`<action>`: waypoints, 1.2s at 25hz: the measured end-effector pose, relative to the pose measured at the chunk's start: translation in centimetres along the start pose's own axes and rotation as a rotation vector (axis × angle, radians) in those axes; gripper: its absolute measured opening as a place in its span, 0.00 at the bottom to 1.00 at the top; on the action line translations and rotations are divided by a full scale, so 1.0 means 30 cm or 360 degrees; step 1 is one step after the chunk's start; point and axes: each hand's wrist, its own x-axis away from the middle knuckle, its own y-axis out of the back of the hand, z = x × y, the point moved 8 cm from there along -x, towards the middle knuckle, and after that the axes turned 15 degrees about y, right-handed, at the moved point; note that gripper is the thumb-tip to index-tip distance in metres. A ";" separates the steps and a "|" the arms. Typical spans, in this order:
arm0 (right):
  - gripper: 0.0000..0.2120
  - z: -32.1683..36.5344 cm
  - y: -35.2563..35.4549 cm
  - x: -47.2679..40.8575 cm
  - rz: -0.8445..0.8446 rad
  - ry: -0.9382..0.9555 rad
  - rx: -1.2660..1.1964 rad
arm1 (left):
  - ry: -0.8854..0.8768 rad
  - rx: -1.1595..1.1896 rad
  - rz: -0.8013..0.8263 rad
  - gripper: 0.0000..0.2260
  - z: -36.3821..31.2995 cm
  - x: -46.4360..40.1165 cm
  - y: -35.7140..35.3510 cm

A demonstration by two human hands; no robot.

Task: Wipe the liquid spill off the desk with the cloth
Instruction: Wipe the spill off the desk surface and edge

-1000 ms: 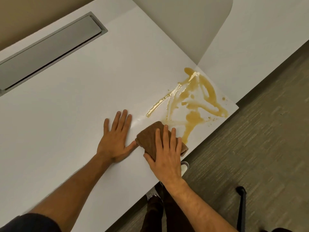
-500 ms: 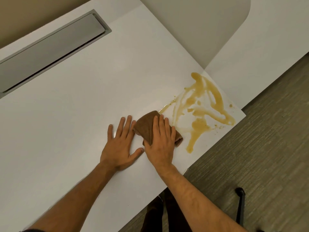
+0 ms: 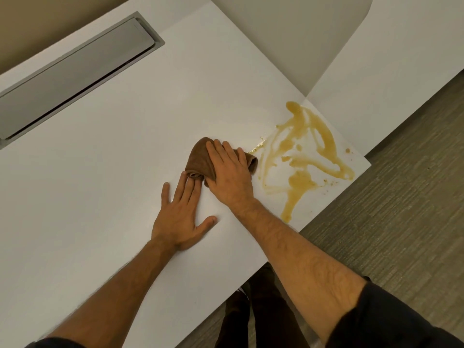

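A folded brown cloth point(image 3: 198, 160) lies on the white desk point(image 3: 113, 151). My right hand point(image 3: 232, 175) presses flat on top of it with straight fingers. A brownish-yellow liquid spill point(image 3: 301, 156) spreads over the desk's right corner, just right of the cloth. The cloth's right end touches the spill's left streaks. My left hand point(image 3: 180, 212) rests flat on the desk, palm down, fingers spread. Its fingertips touch the cloth's near left edge.
A grey cable hatch point(image 3: 75, 71) is set into the desk at the far left. An upright white divider panel point(image 3: 288, 33) stands behind the spill. Grey carpet point(image 3: 401, 209) lies beyond the desk's right edge. My dark trousers and shoes point(image 3: 251, 310) show below the desk edge.
My right hand has slid the cloth away from me, along the spill's left side. The long thin streak at the spill's left is mostly gone. My left hand stays flat.
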 end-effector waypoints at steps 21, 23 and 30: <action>0.33 0.017 0.138 0.555 -0.0069 -0.0389 -0.0468 | 0.0011 -0.0012 -0.0082 0.44 0.001 0.032 0.009; 0.30 -0.011 0.196 0.561 -0.0175 -0.0465 -0.0641 | 0.0009 -0.0011 -0.0086 0.44 0.000 0.033 0.009; 0.39 -0.128 0.155 0.615 0.0055 -0.0503 -0.0097 | -0.0008 0.0000 -0.0083 0.43 -0.001 0.025 0.007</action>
